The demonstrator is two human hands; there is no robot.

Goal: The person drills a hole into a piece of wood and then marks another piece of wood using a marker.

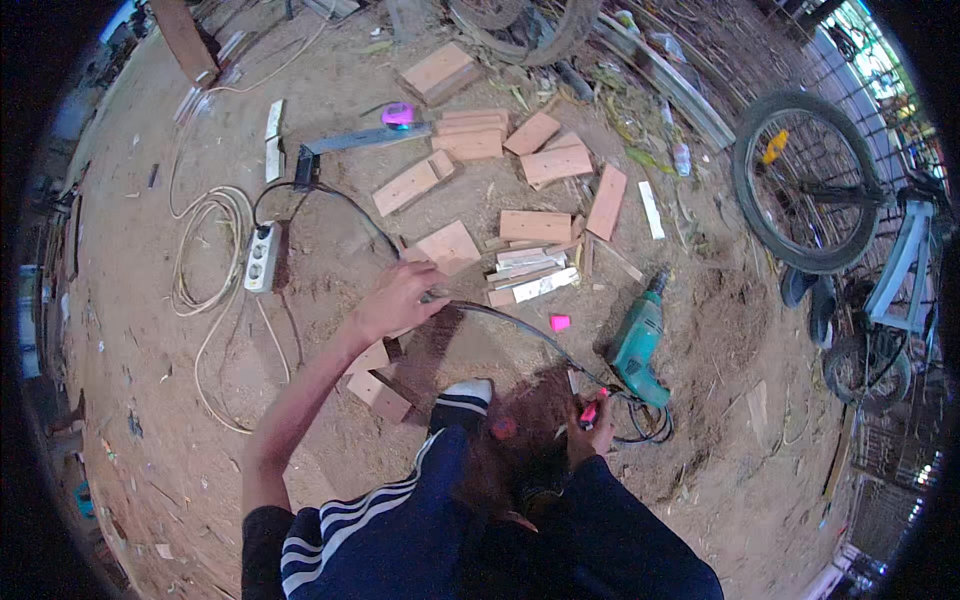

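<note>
My left hand (pixel 398 300) is closed on the black cable (pixel 518 322), which runs from near the power strip (pixel 262 256) past my hand toward the green drill (pixel 637 340). Low at the right, beside the drill's handle and coiled cord, my right hand (pixel 590 432) grips a small pink-and-black object (pixel 589 412), too small to identify. A pink cap-like piece (pixel 560 322) lies between the cable and the drill. Wooden blocks (pixel 378 395) are below my left forearm's right side, and more pinkish blocks (pixel 448 250) lie just beyond that hand.
Several loose blocks and strips (pixel 535 226) spread ahead, with a metal square (pixel 365 137) and a pink tape measure (pixel 398 114) behind. A pale cord coil (pixel 210 215) is at left. A bicycle wheel (pixel 750 180), blue frame (pixel 895 270) and dark sandals (pixel 820 310) line the right.
</note>
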